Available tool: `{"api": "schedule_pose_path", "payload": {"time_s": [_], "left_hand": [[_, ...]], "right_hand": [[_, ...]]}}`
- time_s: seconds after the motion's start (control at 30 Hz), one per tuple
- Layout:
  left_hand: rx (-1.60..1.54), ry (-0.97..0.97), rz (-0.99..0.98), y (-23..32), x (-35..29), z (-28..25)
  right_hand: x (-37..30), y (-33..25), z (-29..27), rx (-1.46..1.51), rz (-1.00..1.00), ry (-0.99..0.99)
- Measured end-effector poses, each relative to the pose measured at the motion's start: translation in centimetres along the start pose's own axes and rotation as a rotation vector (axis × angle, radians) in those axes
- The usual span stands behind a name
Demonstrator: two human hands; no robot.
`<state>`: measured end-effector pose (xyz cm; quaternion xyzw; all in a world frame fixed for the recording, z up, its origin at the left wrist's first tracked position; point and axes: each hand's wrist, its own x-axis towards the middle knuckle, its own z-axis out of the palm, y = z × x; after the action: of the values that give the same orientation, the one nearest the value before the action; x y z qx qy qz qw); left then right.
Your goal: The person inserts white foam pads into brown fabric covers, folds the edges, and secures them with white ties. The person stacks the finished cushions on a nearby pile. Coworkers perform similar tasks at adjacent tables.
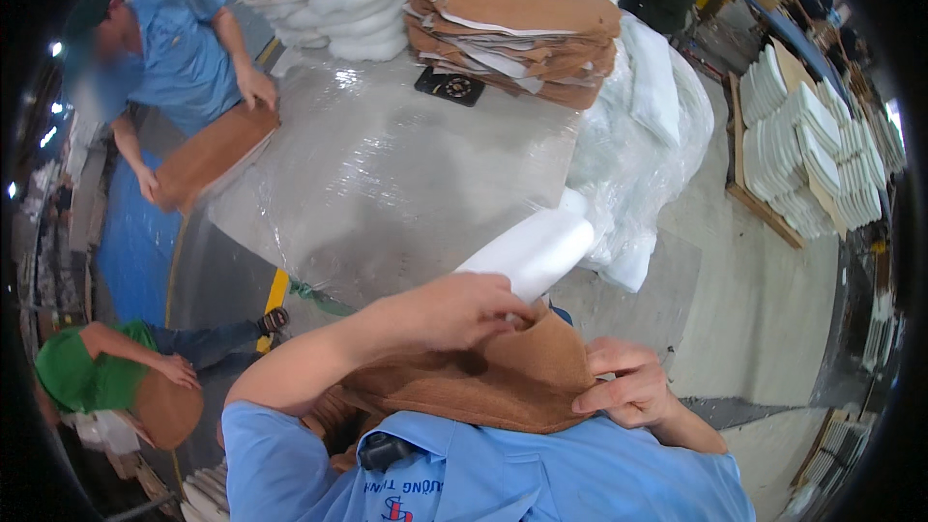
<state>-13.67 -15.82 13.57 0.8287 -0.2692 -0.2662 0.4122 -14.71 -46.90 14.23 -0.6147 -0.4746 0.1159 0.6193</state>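
Note:
A brown fabric cover (454, 391) hangs close against my chest, with its mouth facing up. Out of that mouth sticks a white foam pad (534, 249), tilted up toward the far right. My left hand (459, 311) is closed at the mouth, beside the pad, with its fingertips gripping the cover's edge; part of the grip is hidden. On the other side, my right hand (623, 382) pinches the right edge of the cover between thumb and fingers. How far the pad reaches inside the cover is hidden.
Ahead stands a plastic-wrapped table (464, 174) bearing a stack of brown covers (517, 24), a black device (449, 85) and piled white pads (338, 0). Wrapped pads (638, 155) bulge at its right. Two co-workers at left hold brown pieces. A loaded pallet (773, 203) stands right.

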Motion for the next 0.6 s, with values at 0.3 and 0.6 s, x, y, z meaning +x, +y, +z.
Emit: {"api": "schedule_pose_path", "payload": {"time_s": [0.3, 0.6], "left_hand": [[-0.005, -0.29, -0.09, 4.2, -2.5, 3.6], [0.034, 0.043, 0.079, 4.1, -4.4, 6.5]], "right_hand": [[-4.7, 1.0, 1.4, 0.289, 0.375, 0.159], [-3.2, 7.3, 3.3, 0.364, 0.769, -0.082]]}}
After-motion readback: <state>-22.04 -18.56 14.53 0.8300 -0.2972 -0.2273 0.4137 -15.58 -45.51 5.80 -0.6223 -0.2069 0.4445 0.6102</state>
